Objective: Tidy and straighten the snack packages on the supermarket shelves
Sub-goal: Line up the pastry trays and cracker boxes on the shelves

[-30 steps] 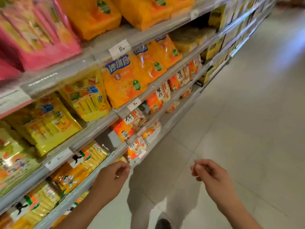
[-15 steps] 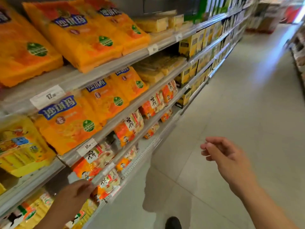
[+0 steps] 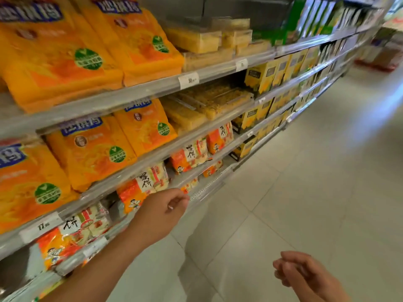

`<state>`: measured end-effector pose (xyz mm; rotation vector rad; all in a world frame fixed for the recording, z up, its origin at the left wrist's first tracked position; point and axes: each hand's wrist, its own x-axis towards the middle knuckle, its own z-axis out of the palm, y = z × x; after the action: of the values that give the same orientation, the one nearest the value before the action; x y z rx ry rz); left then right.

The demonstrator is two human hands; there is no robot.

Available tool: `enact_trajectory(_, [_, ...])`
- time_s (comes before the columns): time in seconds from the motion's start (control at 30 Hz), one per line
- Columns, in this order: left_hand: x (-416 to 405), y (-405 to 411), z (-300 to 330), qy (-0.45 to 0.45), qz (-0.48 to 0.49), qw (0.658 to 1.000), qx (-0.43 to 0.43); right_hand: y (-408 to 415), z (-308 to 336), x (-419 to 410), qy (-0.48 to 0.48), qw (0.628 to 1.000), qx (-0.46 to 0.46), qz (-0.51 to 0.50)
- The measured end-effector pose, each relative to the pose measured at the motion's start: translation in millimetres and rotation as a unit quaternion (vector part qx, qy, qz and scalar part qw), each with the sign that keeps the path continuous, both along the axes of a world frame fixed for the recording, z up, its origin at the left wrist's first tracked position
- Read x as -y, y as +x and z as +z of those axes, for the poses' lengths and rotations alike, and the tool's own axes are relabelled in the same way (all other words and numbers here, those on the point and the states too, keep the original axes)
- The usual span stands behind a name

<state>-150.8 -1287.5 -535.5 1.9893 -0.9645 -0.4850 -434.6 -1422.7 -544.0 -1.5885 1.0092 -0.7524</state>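
**Hands at the snack shelves**

Nearest, at the bottom right, the right hand [image 3: 303, 273] hangs over the pale floor tiles [image 3: 305, 171], fingers loosely curled and holding nothing; it is blurred. The left hand [image 3: 162, 211] reaches out in front of the shelf edge [image 3: 205, 166] of a lower tier, fingers curled inward — whether it pinches anything small cannot be told, and it touches no package.

Just behind that hand sits an orange-and-white rice cracker bag [image 3: 142, 187], leaning forward against the shelf rail. More of the same bags [image 3: 189, 155] stand further along that tier, with another [image 3: 72, 234] nearer on the left, beside a white price tag [image 3: 41, 227].

One tier up, large orange packages [image 3: 93, 149] with blue labels and green round seals lie tilted, overlapping one another. The top tier carries the same orange packages [image 3: 135, 42], then clear boxes of yellow cakes [image 3: 196, 40]. Further down the aisle — yellow cartons [image 3: 261, 75] standing upright in rows.
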Motion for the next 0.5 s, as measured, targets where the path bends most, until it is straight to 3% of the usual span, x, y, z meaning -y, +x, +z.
enact_trajectory(0.13, [10, 4, 23, -0.020, 0.064, 0.998, 0.015, 57, 12, 56, 0.012, 0.996, 0.032, 0.084])
enact_trajectory(0.27, [-12, 1, 41, -0.012, 0.198, 0.979, 0.039, 134, 35, 107, 0.028, 0.973, 0.040, 0.226])
enact_trajectory(0.5, [-66, 3, 86, -0.040, 0.377, 0.920, 0.102, 275, 105, 113, -0.068, 0.871, 0.083, 0.480])
